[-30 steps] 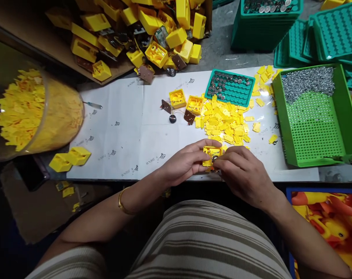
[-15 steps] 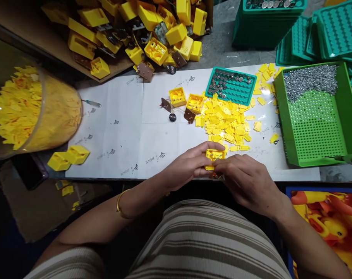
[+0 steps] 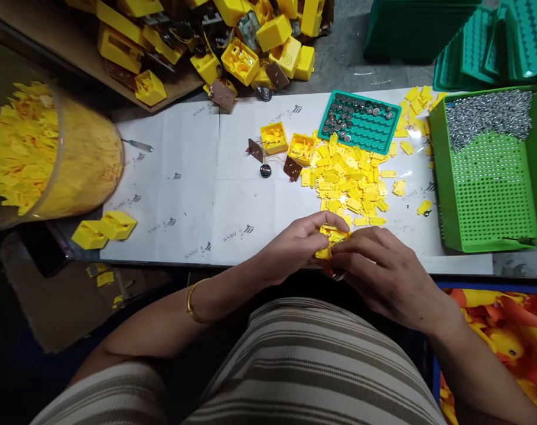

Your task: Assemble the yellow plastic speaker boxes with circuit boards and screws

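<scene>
My left hand is closed around a small open yellow plastic box at the table's front edge, thumb and forefinger along its near and far sides. Against the box's right side, the fingers of my right hand are bent together in a pinch. What they pinch is hidden; a small reddish and shiny bit shows just below the fingertips. Beyond the hands lies a heap of flat yellow plastic pieces. Left of that heap, two more open yellow boxes sit with brown boards and a black round part wired to them.
A green tray of round metal cells lies behind the heap. At right stands a green basket of small metal pieces, with a tool's tip over it. A clear tub of yellow pieces, a screwdriver and a carton of yellow boxes are left.
The box has tilted slightly between my hands, and its inside is more covered by the fingers. The whole view has shifted a little; the other things stay put.
</scene>
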A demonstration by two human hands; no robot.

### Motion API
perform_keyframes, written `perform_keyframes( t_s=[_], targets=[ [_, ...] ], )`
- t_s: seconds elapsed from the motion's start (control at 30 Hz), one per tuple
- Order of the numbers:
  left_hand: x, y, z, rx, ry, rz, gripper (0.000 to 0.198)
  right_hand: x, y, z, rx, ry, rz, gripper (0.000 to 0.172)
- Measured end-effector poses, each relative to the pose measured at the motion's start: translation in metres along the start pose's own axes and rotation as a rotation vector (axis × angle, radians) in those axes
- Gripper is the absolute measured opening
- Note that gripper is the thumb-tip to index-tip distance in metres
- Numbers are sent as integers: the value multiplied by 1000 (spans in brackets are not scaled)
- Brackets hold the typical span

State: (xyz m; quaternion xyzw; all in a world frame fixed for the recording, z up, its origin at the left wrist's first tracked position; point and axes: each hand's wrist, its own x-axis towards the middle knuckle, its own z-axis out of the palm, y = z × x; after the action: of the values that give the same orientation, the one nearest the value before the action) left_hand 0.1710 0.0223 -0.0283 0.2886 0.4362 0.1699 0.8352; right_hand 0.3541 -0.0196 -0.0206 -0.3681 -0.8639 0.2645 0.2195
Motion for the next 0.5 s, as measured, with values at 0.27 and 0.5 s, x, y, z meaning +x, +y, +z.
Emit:
perform_keyframes(
  t_s=[0.27,0.5],
  targets=[
    [-3,5,-4,-141,-74,-37,22,-2,2,6,144,220,162,19],
    [-7,3,-11,-178,-184,5,37,-2,-1,8,215,217,237,19]
  ],
)
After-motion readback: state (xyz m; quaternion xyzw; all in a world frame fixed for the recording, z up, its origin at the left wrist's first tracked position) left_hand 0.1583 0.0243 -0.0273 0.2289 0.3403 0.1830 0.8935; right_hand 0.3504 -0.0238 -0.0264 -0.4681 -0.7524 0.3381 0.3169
